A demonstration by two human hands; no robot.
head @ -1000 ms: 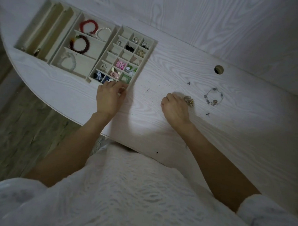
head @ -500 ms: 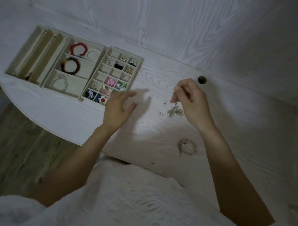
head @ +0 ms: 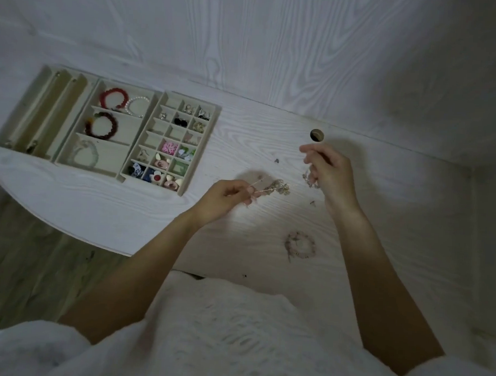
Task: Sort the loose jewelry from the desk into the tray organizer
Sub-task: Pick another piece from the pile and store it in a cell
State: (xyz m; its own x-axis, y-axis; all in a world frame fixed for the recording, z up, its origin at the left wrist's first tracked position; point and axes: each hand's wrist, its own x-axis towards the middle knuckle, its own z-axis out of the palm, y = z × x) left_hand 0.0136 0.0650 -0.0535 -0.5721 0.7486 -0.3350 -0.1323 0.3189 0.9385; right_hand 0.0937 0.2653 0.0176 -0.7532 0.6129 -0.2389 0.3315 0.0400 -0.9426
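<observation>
Now both hands work a fine chain above the surface.

Nearest, a beaded bracelet (head: 300, 244) lies loose on the surface (head: 410, 223). Beyond it the left hand (head: 226, 197) pinches a thin chain (head: 275, 186); the right hand (head: 328, 170), farther right, pinches small jewelry I cannot make out. The tray organizer (head: 107, 127) sits far left.
</observation>
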